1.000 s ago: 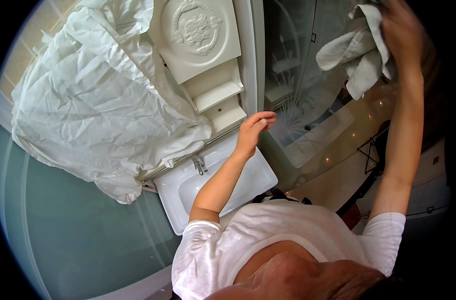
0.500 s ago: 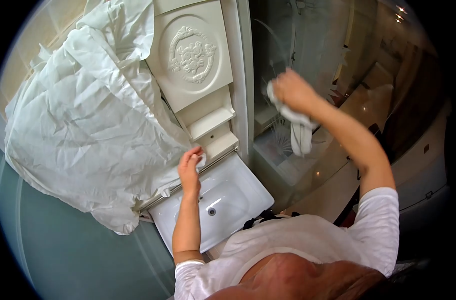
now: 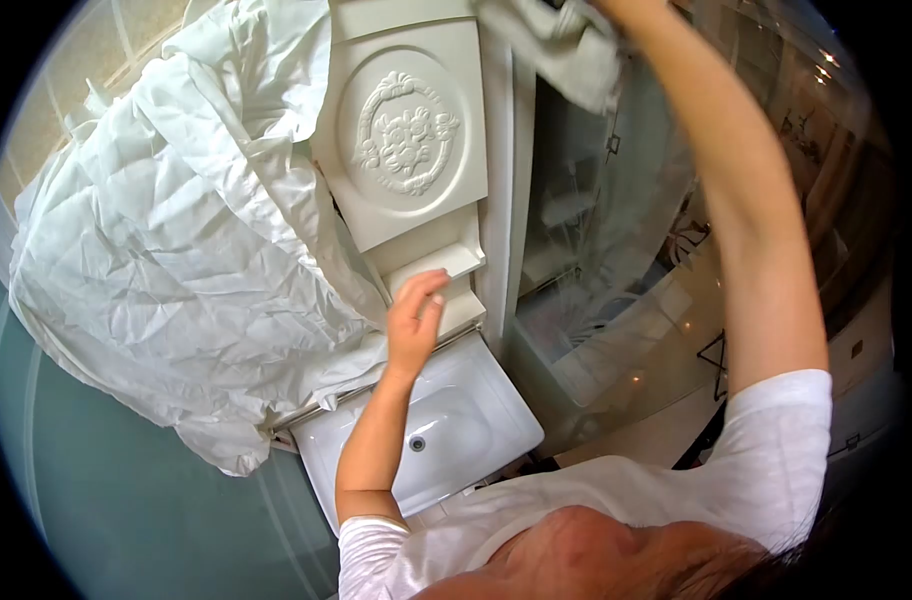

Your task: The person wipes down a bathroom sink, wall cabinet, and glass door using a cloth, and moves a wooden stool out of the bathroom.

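A white cloth (image 3: 571,55) hangs from my right hand (image 3: 616,6), high up beside the top of the glass panel (image 3: 616,210); most of that hand is cut off by the frame's top edge. My left hand (image 3: 416,315) is raised over the near edge of the small white shelves (image 3: 441,265), above the washbasin (image 3: 476,410). Its fingers are loosely bent and apart, and nothing shows in them. To its left a large crumpled white sheet (image 3: 196,250) is draped down to the basin's back edge.
A white cabinet door (image 3: 406,130) with a raised floral oval stands above the shelves. A grey-green glass surface (image 3: 126,470) lies at the lower left. Tiles (image 3: 71,90) show at the upper left, and a drain (image 3: 417,443) in the basin.
My right hand swung left and down across the glass with the cloth, then up to the top edge. My left hand moved left and down, then slightly right and up.
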Demonstrator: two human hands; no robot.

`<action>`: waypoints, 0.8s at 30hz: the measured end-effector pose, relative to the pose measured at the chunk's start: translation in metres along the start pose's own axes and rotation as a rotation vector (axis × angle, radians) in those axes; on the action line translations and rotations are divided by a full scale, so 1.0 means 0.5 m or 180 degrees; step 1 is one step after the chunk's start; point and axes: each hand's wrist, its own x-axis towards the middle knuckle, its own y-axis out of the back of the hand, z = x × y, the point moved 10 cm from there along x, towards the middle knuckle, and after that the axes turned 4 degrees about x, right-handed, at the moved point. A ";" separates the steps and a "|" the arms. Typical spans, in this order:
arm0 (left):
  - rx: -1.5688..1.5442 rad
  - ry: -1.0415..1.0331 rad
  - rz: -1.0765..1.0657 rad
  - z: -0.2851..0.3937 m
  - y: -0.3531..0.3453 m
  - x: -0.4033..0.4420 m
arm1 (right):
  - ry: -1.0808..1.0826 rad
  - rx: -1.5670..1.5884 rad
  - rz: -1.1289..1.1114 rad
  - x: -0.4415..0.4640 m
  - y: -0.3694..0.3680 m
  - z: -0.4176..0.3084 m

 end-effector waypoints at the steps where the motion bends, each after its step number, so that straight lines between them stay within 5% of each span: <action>1: 0.0025 0.0026 0.0017 -0.006 0.004 -0.003 | -0.0019 0.0034 -0.0248 -0.030 -0.038 -0.062; 3: 0.0343 -0.0175 -0.0081 0.010 0.011 -0.013 | 0.0253 0.1642 -0.0767 -0.132 -0.075 -0.195; 5: 0.0613 -0.0249 -0.0015 0.025 0.066 -0.008 | 0.0525 0.1984 -0.0590 -0.250 -0.064 -0.322; 9: 0.1423 -0.0720 0.0411 0.117 0.201 0.013 | 0.1310 0.2778 -0.2065 -0.447 -0.029 -0.507; 12: 0.1774 -0.0952 0.0512 0.170 0.263 0.038 | 0.0709 0.3265 -0.1982 -0.415 -0.007 -0.461; 17: 0.1588 -0.0871 0.0420 0.189 0.258 0.056 | -0.0671 0.3294 0.0150 -0.173 0.033 -0.197; 18: 0.1452 -0.0865 0.0337 0.181 0.241 0.049 | -0.0805 0.3336 -0.0105 -0.120 0.033 -0.170; 20: 0.1569 -0.0970 0.0225 0.171 0.208 0.038 | -0.1307 0.3349 0.1600 -0.036 0.156 -0.099; 24: 0.1709 -0.1008 0.0068 0.162 0.193 0.041 | -0.0850 0.2749 0.0634 -0.036 0.035 -0.261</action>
